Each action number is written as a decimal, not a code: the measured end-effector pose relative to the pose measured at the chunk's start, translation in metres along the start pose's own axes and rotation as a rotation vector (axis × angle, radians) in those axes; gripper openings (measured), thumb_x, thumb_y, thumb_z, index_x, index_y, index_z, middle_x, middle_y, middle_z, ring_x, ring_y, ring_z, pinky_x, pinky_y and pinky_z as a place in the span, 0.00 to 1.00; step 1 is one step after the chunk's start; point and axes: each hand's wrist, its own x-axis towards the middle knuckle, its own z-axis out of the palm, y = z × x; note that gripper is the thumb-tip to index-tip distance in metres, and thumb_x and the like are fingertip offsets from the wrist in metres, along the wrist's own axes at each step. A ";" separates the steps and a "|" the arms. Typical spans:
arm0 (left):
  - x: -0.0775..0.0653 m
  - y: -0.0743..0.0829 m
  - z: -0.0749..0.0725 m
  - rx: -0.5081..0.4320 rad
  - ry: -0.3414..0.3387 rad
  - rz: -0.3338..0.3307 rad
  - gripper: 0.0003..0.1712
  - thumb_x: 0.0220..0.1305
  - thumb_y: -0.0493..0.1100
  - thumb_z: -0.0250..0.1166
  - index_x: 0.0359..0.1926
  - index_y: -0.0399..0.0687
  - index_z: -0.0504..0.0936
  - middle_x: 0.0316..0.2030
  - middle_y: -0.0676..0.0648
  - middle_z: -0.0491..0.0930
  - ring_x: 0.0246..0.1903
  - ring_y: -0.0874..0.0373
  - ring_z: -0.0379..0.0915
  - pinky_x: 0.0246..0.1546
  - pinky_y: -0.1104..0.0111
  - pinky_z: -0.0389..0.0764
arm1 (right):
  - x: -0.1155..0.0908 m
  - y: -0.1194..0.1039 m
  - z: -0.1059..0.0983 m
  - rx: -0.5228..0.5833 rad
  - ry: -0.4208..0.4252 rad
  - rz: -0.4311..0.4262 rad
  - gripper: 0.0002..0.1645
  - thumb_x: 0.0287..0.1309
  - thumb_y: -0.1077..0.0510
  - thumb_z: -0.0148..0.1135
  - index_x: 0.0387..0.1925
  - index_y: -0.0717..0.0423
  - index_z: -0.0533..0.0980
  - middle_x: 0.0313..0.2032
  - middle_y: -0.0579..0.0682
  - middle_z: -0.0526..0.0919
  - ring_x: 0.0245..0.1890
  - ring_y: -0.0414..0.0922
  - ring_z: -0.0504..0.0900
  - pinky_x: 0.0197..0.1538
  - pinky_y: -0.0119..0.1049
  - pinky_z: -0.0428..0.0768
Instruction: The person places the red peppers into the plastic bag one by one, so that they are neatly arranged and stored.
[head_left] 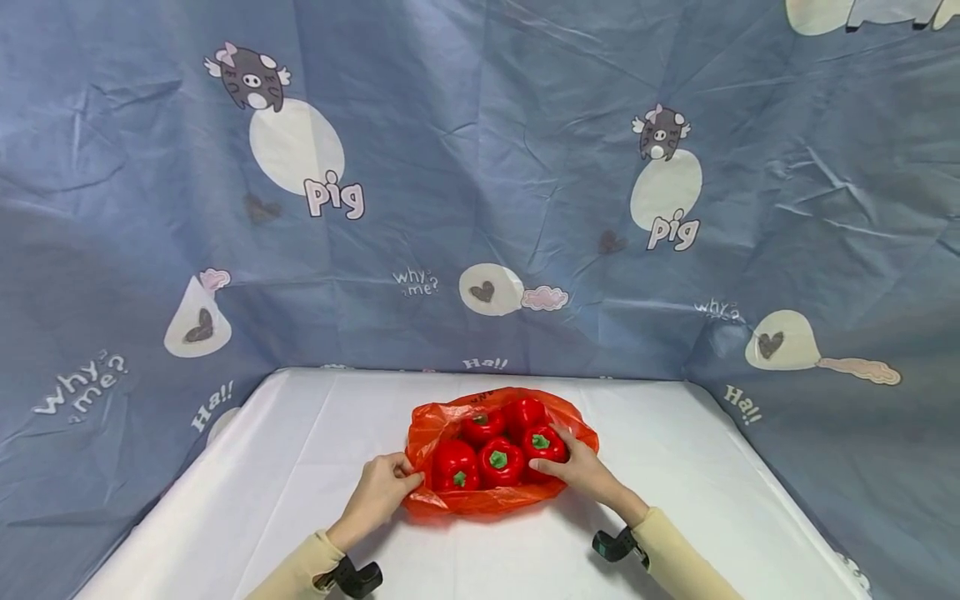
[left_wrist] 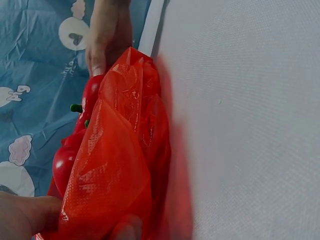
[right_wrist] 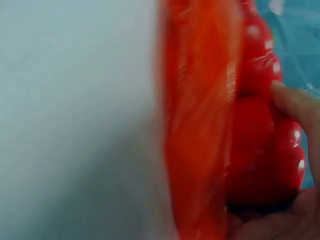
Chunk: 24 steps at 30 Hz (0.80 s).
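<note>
A red plastic bag lies on the table with its mouth spread open, and several red bell peppers with green stems sit inside. My left hand pinches the bag's rim at its left side; thumb and fingers show on the film in the left wrist view. With thumb and fingers around its sides, my right hand grips the rightmost front bell pepper in the bag. In the right wrist view that same pepper shows between the thumb and fingers, beside the bag wall.
A white cloth covers the table. Blue printed curtains with pig drawings surround it at the back and both sides. Dark wrist cameras are strapped to both forearms.
</note>
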 end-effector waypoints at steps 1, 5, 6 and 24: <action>0.000 0.000 0.000 -0.003 0.000 -0.001 0.10 0.51 0.35 0.68 0.19 0.45 0.75 0.12 0.55 0.68 0.13 0.65 0.61 0.14 0.74 0.61 | -0.001 0.001 0.000 -0.005 -0.011 -0.006 0.54 0.47 0.39 0.71 0.70 0.57 0.60 0.57 0.55 0.78 0.55 0.50 0.77 0.60 0.51 0.74; 0.001 0.001 0.000 -0.012 -0.003 -0.010 0.10 0.51 0.35 0.68 0.19 0.44 0.76 0.13 0.55 0.69 0.13 0.65 0.61 0.14 0.74 0.61 | -0.003 0.002 -0.001 -0.026 -0.041 -0.030 0.56 0.49 0.37 0.69 0.72 0.57 0.57 0.58 0.54 0.77 0.57 0.50 0.77 0.61 0.51 0.72; 0.001 0.001 0.000 -0.013 -0.002 -0.010 0.10 0.51 0.35 0.68 0.20 0.44 0.76 0.13 0.55 0.69 0.13 0.65 0.61 0.14 0.74 0.61 | -0.003 0.003 -0.001 -0.033 -0.044 -0.034 0.57 0.49 0.36 0.69 0.72 0.56 0.56 0.59 0.55 0.76 0.58 0.51 0.76 0.61 0.52 0.72; 0.000 0.024 -0.030 0.094 -0.018 -0.026 0.18 0.54 0.51 0.71 0.36 0.44 0.77 0.21 0.52 0.79 0.18 0.59 0.75 0.23 0.69 0.72 | -0.032 -0.027 -0.037 -0.117 0.059 -0.242 0.53 0.49 0.34 0.68 0.71 0.47 0.59 0.65 0.55 0.71 0.60 0.55 0.75 0.60 0.56 0.72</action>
